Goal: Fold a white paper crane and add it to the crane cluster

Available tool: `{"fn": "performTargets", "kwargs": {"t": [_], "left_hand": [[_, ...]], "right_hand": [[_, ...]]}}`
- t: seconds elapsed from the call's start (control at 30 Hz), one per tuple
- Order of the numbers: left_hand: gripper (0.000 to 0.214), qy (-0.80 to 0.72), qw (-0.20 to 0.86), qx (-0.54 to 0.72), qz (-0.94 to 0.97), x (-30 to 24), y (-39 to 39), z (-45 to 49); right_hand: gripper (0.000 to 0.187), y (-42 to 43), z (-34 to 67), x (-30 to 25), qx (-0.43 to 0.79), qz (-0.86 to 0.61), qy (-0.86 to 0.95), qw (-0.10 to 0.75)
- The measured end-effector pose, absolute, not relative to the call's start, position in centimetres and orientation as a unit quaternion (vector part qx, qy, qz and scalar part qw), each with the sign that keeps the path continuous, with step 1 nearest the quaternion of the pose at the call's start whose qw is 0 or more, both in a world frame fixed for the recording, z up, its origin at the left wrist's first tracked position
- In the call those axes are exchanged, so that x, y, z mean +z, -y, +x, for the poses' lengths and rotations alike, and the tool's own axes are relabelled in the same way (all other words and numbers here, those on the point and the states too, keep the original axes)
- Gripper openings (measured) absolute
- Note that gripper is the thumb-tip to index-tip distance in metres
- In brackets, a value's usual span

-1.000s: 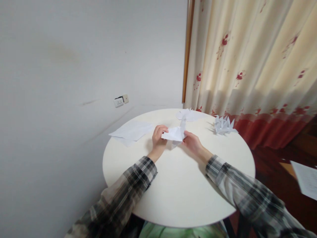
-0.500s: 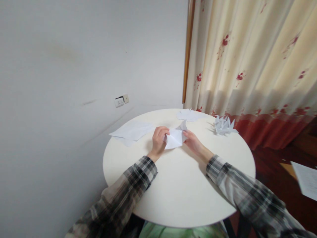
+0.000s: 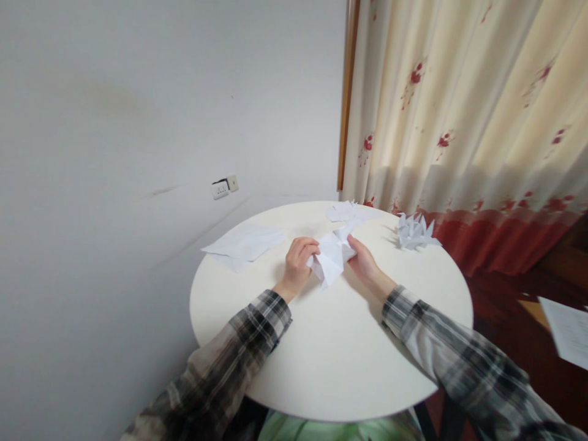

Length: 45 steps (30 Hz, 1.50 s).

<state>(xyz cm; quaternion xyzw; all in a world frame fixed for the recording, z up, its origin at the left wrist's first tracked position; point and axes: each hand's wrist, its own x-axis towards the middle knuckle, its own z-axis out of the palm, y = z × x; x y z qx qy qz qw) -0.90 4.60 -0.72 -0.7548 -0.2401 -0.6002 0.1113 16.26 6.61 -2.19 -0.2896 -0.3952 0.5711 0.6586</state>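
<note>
A creased, partly folded white sheet of paper [image 3: 329, 254] is held between my two hands above the middle of the table. My left hand [image 3: 298, 262] grips its left side, fingers curled over the edge. On the right side, my right hand [image 3: 362, 258] pinches the paper with the thumb on top; its other fingers are mostly hidden beneath. One pointed flap of the paper hangs down toward me, and another part stands up at the far side.
The round white table [image 3: 349, 361] has several flat paper sheets [image 3: 245, 242] at its left and more paper pieces [image 3: 349, 212] at the far edge. Folded paper shapes [image 3: 416, 233] cluster at right. Behind are a wall socket [image 3: 220, 190] and a floral curtain [image 3: 441, 110].
The paper has opened and changed shape: a pointed flap now hangs toward me, where the near edge was straighter. My right thumb has shifted slightly up and right; both hands keep hold.
</note>
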Motion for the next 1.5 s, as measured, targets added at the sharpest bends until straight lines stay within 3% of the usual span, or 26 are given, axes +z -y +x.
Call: {"fn": "performTargets", "kwargs": {"t": [0.13, 0.23, 0.4, 0.47, 0.57, 0.77, 0.87, 0.97, 1.13, 1.5], "left_hand": [[0.016, 0.231, 0.122, -0.611, -0.747, -0.7, -4.7, -0.9], [0.010, 0.271, 0.067, -0.630, -0.725, -0.8, -5.1, -0.7], [0.028, 0.430, -0.206, -0.701, -0.531, -1.3, -6.7, -0.7], [0.020, 0.472, -0.348, -0.668, -0.459, -1.8, -7.4, -1.1], [0.008, 0.485, -0.425, -0.628, -0.435, -2.7, -7.9, -1.5], [0.009, 0.411, -0.555, -0.570, -0.445, -2.7, -7.5, -0.4], [0.025, 0.291, -0.639, -0.550, -0.452, -2.0, -6.9, 0.1], [0.039, 0.192, -0.709, -0.520, -0.436, -1.4, -6.3, 0.1], [0.021, 0.188, -0.733, -0.512, -0.408, -1.5, -6.1, 0.1], [0.031, 0.249, -0.644, -0.545, -0.475, -2.0, -6.5, 0.0]], "right_hand": [[0.011, -7.0, 16.7, -2.3, 0.605, -0.279, 0.333, 0.667], [0.012, -6.7, 16.8, -1.8, 0.620, -0.254, 0.317, 0.671], [0.010, -6.2, 16.9, -1.3, 0.629, -0.251, 0.282, 0.679], [0.008, -6.2, 17.1, -1.4, 0.636, -0.257, 0.284, 0.670], [0.007, -6.2, 17.3, -1.6, 0.641, -0.249, 0.293, 0.665], [0.011, -6.3, 17.3, -1.8, 0.612, -0.264, 0.328, 0.669], [0.008, -6.3, 17.2, -1.9, 0.603, -0.276, 0.335, 0.669], [0.019, -6.3, 17.2, -2.1, 0.599, -0.283, 0.356, 0.660], [0.026, -5.9, 17.1, -2.3, 0.584, -0.258, 0.410, 0.651], [0.025, -5.7, 17.1, -2.1, 0.580, -0.252, 0.387, 0.671]]}}
